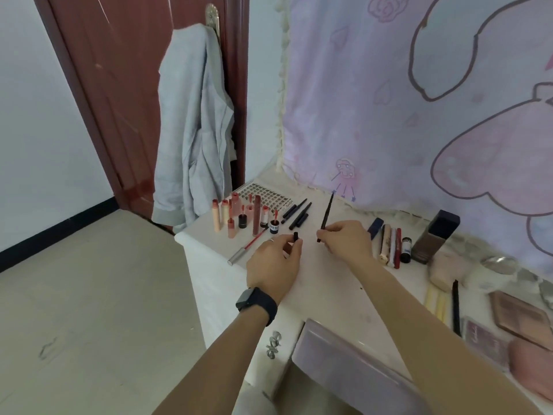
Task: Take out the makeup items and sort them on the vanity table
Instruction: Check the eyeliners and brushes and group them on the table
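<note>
My right hand (347,239) pinches a thin black makeup pencil (326,215) near its lower end, its tip pointing up and away. My left hand (276,260) pinches a small black cap (296,236) just left of the pencil's base. Both hands hover over the white vanity table (326,283). Several pink and red lipsticks (239,215) stand grouped at the far left corner. Black eyeliner pens (296,214) lie beside them. A silver and red pencil (247,247) lies near the left edge.
Concealer tubes (390,245) and a dark foundation bottle (434,238) lie to the right. Eyeshadow palettes (520,320) and a pink pouch (529,368) sit at the far right. A lilac box (353,366) is near me. A grey garment (194,130) hangs on the door.
</note>
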The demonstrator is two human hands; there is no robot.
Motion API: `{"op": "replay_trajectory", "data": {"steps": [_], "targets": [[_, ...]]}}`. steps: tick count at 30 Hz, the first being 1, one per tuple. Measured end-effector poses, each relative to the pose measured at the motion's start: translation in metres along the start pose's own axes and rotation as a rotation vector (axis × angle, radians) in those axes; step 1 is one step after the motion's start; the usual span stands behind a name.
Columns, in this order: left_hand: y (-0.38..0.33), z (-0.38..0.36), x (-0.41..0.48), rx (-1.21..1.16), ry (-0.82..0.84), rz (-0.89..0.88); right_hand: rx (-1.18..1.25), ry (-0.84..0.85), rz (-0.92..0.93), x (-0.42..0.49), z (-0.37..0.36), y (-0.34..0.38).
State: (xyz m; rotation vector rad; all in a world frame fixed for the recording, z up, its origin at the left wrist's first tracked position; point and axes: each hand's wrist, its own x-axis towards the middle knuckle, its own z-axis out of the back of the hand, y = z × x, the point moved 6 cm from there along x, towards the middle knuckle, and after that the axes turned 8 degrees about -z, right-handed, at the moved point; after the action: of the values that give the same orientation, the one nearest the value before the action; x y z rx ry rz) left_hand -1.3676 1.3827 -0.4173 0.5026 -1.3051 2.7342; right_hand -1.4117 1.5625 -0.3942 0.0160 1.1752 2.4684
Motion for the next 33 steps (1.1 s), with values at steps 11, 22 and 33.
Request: {"op": "replay_trajectory", "data": {"steps": [11,22,33], "targets": [[0.006,0.000,-0.001,-0.044,-0.074,0.019,-0.034,0.059,-0.142,0.028,-0.022,0.015],[0.006,0.001,-0.001,-0.031,-0.091,0.022,0.079,0.150,-0.167,0.030,-0.031,0.015],[0.006,-0.001,0.000,0.017,-0.026,-0.006,0.300,0.180,0.007,-0.006,-0.019,-0.002]]}}
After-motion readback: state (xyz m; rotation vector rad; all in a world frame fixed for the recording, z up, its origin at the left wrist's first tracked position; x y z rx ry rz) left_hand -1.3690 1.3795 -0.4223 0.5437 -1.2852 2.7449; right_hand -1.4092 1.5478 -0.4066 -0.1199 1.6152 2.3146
